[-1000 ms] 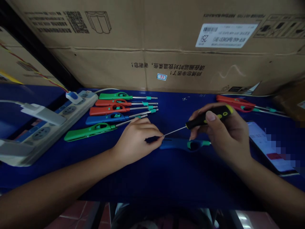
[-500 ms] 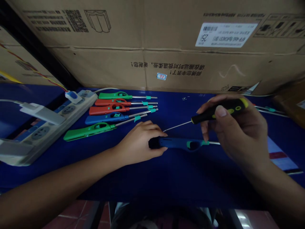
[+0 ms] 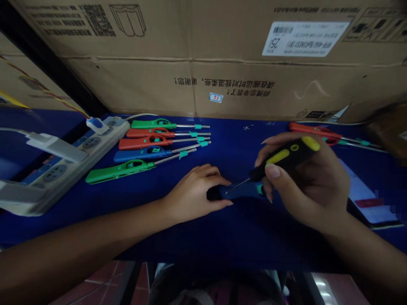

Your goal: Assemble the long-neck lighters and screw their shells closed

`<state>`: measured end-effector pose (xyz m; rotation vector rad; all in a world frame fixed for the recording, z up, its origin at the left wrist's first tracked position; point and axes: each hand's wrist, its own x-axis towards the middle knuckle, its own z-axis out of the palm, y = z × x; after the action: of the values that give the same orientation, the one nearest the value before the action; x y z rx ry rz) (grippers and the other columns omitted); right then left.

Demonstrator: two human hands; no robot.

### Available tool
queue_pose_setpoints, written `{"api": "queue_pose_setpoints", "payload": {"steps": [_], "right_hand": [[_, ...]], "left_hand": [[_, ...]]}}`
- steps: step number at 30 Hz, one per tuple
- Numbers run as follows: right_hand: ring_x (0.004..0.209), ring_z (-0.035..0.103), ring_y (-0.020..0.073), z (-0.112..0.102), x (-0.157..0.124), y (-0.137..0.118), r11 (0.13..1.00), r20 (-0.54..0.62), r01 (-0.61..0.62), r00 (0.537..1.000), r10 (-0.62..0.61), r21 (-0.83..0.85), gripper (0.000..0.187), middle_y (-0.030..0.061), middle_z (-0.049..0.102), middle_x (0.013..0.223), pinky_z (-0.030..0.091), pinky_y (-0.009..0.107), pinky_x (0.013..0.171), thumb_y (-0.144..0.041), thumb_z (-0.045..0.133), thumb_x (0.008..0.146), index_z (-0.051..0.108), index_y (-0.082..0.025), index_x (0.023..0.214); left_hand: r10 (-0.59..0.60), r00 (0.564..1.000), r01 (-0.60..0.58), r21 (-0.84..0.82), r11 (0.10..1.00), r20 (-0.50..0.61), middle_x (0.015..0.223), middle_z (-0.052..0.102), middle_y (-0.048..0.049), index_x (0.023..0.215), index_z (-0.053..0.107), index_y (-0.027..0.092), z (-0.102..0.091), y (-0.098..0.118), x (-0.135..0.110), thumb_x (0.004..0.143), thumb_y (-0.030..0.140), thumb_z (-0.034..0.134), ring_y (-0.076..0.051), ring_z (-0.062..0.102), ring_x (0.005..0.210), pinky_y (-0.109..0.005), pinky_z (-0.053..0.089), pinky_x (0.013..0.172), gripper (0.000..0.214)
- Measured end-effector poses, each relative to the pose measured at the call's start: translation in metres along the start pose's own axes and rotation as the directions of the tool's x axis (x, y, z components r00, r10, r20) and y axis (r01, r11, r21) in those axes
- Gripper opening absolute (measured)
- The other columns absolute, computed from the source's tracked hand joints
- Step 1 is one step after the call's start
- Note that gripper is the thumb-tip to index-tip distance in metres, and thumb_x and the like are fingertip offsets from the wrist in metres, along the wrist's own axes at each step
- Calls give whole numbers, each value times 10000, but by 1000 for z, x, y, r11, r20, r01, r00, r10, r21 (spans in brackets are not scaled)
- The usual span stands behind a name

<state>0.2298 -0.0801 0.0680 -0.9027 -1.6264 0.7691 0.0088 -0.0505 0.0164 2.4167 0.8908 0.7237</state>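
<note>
My left hand (image 3: 197, 190) rests on the blue table cover and grips the dark butt end of a blue stick lighter (image 3: 243, 189) that lies flat. In my right hand (image 3: 305, 182) is a black and yellow screwdriver (image 3: 282, 156), fingers closed round its handle. Its thin metal shaft slants down to the left and its tip touches the lighter's body close to my left thumb. The far end of this lighter is hidden behind my right hand.
Several stick lighters (image 3: 152, 144), green, red and blue, lie in a row at the back left. A white power strip (image 3: 60, 163) with plugs sits at the far left. A red lighter (image 3: 318, 130) and a phone (image 3: 365, 195) lie right. Cardboard boxes (image 3: 206, 51) wall the back.
The screwdriver lifted away from the lighter, then came back down so that its tip now sits on the lighter's body. My left hand shifted slightly right along the lighter's end.
</note>
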Motion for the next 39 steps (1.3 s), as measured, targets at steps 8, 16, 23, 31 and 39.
{"api": "queue_pose_setpoints", "payload": {"steps": [8,16,23,31,39], "right_hand": [[706,665,169,0,-1,2,998,34,56,998,-55,-33,359,37,667,961,548,289,520,-185,703,890,627,-288,1225],[734,670,162,2,-5,3,999,91,35,995,-32,-27,387,24,648,983,507,258,450,-189,693,899,592,-320,1249],[528,598,101,3,-3,5,999,98,-2,995,-1,33,352,10,638,980,497,264,407,-205,681,920,586,-310,1242],[515,611,98,4,-4,10,995,107,69,991,-76,73,415,13,650,989,508,254,400,-153,718,877,590,-289,1248],[686,678,162,3,-5,8,996,69,91,993,-91,4,370,24,658,949,566,281,502,-191,721,878,599,-281,1216]], "left_hand": [[-2,1000,2,1,1000,1,933,680,-45,1076,742,200,1,-1,1,809,409,815,-214,633,889,-383,514,849,347],[-10,1000,10,-9,1000,5,927,676,-45,1077,749,194,2,-2,1,811,411,810,-213,624,877,-381,515,832,349],[-15,1000,15,-17,1000,6,930,672,-49,1083,753,181,1,-1,1,813,407,811,-216,624,886,-383,511,835,357],[-7,1000,7,-14,1000,5,923,674,-40,1076,752,184,2,-1,1,807,419,816,-206,621,873,-366,505,826,363],[-8,1000,8,-8,1000,13,922,673,-38,1088,755,184,-1,-1,1,808,419,817,-201,616,870,-363,501,829,371]]}}
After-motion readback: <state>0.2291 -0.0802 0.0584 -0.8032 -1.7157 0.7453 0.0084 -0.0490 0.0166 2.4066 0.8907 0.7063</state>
